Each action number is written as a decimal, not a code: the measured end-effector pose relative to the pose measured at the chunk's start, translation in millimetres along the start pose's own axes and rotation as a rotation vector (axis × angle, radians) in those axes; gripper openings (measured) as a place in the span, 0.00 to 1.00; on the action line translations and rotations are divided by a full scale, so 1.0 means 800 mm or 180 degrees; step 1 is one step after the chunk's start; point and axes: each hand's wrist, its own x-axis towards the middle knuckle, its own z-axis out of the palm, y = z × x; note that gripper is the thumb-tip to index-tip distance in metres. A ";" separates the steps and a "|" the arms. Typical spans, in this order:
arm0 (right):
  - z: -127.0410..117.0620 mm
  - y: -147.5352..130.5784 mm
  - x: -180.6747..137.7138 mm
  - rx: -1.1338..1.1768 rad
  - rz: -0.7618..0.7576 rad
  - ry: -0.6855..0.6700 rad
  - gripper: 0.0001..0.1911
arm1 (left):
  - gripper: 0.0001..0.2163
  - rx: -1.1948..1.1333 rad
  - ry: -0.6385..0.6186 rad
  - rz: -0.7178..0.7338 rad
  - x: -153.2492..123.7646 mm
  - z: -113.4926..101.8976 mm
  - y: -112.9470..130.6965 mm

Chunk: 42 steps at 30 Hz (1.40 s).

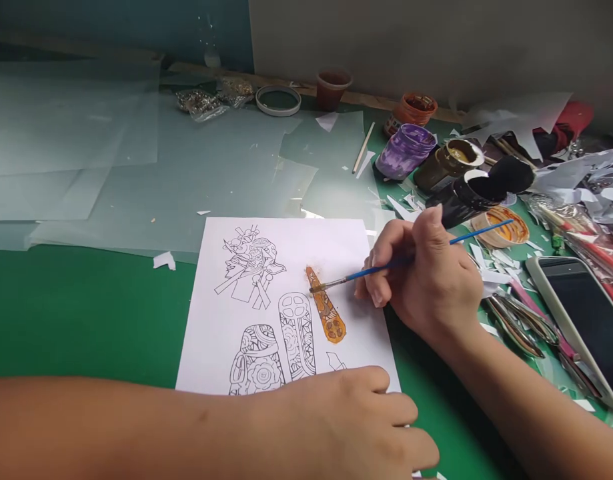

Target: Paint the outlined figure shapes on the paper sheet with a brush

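My right hand (426,280) pinches a thin blue paintbrush (373,271), its tip touching a narrow shape painted orange-brown (331,317). That shape is part of a white sheet (196,333) printed with black outline drawings. Unpainted outlines on it include a bird-like figure (253,260), a long rounded shape (297,333) and a wider patterned shape (259,363). Across the sheet's lower part lies my left hand (359,423), palm down with fingers spread toward the right and holding nothing visible. Its forearm and hand hide the bottom of the sheet.
Beyond my right hand stand open paint jars: orange (413,113), purple (405,152), dark yellow (449,167) and black (469,197). A paint-smeared lid (501,227), paper scraps, metal nippers (516,323) and a phone (586,320) lie at right. Translucent sheets (211,173) cover the green table's back.
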 end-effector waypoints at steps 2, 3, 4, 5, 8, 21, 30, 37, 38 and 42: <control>-0.003 0.000 0.002 -0.0018 -0.0019 0.0091 0.29 | 0.03 -0.0050 -0.0032 -0.0024 0.000 0.001 0.000; -0.005 0.000 0.002 0.0001 -0.0030 0.0151 0.28 | 0.03 -0.0078 -0.0017 -0.0029 0.000 0.001 0.000; -0.006 -0.001 0.003 0.0030 -0.0037 0.0200 0.28 | 0.03 -0.0098 0.0005 -0.0031 0.000 0.001 0.000; -0.006 -0.001 0.004 0.0057 -0.0041 0.0236 0.27 | 0.03 -0.0112 0.0017 -0.0034 -0.001 0.002 0.000; -0.006 -0.002 0.003 0.0066 -0.0010 0.0263 0.28 | 0.02 -0.0119 0.0048 -0.0044 -0.001 0.003 0.000; -0.006 0.001 0.000 -0.0305 0.0063 0.0329 0.25 | 0.02 -0.0142 0.0022 -0.0035 -0.001 0.003 -0.001; -0.007 0.001 0.000 -0.0421 0.0056 0.0298 0.26 | 0.02 -0.0130 0.0068 -0.0038 0.000 0.003 -0.002; -0.007 0.002 0.000 -0.0411 0.0020 0.0293 0.25 | 0.03 -0.0120 0.0124 -0.0021 -0.001 0.004 -0.002; -0.007 0.002 0.000 -0.0427 0.0024 0.0282 0.26 | 0.03 -0.0110 0.0124 -0.0023 -0.001 0.004 -0.002; -0.007 0.001 0.000 -0.0430 0.0035 0.0265 0.26 | 0.04 -0.0087 0.0090 -0.0026 -0.001 0.003 -0.001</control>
